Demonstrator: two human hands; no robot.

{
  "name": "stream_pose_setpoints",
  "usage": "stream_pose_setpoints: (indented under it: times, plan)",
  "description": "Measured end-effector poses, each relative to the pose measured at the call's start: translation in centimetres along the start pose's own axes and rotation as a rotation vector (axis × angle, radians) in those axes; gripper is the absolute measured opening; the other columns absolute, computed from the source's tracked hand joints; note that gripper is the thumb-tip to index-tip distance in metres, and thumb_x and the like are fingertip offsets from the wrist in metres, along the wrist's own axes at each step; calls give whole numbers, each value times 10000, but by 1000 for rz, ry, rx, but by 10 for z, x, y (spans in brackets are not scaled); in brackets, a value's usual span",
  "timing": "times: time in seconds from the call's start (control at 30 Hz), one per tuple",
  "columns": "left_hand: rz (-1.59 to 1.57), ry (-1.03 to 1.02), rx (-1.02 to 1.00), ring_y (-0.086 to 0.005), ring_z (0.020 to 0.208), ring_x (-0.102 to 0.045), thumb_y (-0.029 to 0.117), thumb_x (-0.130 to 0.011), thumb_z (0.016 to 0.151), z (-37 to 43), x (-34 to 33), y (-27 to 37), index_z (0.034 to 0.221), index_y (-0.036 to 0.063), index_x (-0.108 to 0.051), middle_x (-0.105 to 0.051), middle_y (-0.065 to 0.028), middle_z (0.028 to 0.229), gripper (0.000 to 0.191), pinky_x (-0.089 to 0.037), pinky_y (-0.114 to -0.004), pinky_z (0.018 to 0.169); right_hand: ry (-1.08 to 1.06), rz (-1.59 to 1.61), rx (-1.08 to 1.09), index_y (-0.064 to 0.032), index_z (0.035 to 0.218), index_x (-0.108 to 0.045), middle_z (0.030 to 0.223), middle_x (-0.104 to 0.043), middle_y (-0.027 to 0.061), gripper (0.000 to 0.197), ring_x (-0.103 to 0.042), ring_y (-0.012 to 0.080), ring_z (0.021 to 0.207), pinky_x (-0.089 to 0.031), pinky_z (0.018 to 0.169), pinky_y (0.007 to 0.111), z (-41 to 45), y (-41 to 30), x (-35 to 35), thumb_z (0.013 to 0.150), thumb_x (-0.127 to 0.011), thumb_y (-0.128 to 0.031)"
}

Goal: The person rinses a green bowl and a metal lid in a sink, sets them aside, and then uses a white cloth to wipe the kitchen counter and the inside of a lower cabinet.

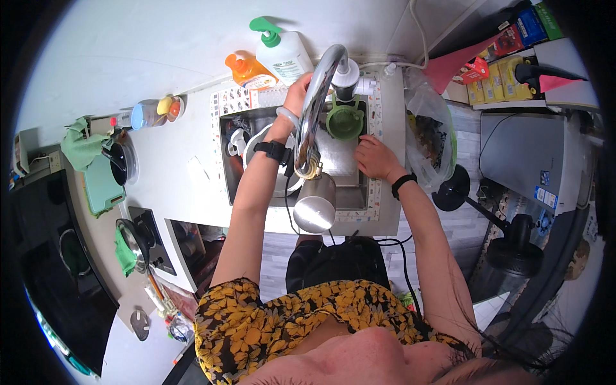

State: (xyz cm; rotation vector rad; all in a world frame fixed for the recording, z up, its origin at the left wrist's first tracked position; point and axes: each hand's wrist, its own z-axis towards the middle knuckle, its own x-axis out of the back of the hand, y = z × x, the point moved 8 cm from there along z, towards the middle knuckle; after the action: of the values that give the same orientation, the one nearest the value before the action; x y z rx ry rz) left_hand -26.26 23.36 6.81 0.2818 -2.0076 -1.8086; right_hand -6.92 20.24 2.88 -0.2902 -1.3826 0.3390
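Observation:
My left hand reaches behind the chrome gooseneck faucet, beside a white pump bottle with a green top. The faucet hides its fingers, so what they touch cannot be told. My right hand rests over the right rim of the steel sink, palm down with bent fingers. Its fingertips are close to a green plastic strainer basket at the sink's back right; contact is unclear. A white bowl sits in the sink's left part, largely covered by my left forearm. The faucet's wide metal head is nearest me.
An orange bottle stands behind the sink. Right of the counter hangs a clear plastic bag holding waste. Farther right is a black stand fan. On the left are a light green cutting board and a pan.

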Motion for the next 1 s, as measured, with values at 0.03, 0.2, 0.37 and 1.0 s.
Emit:
stream_pose_setpoints:
  times: [0.03,0.2,0.37,1.0]
  plan:
    - [-1,1,1,-81,750,-479,81,-652,663,0,2,1,930,6,-532,-541,-23,834,302,-399,-210,681,4,-1,1,-64,638,-512,698,-507,52,114,-479,193,801,-309,890,322,0,0,0,614,-533,-174]
    - [114,-66,-34,-44,576,-440,161,-666,678,4,1,3,1013,13,-467,-474,24,628,417,-363,-182,504,0,-19,4,-66,642,-507,699,-505,50,117,-476,191,805,-309,890,321,0,0,-1,616,-536,-176]
    - [-15,-51,-8,-51,557,-453,210,-664,681,0,-3,6,909,-18,-484,-489,7,605,369,-358,-174,499,-15,-28,-7,-66,653,-502,705,-504,51,122,-475,193,809,-303,893,321,-2,2,-1,616,-538,-177]
    - [104,-15,-129,-62,759,-490,22,-629,677,10,11,-18,991,7,-500,-541,4,842,339,-414,-202,687,33,-42,11,-77,629,-500,705,-500,47,113,-471,205,844,-298,892,316,-1,-1,-1,604,-535,-182]
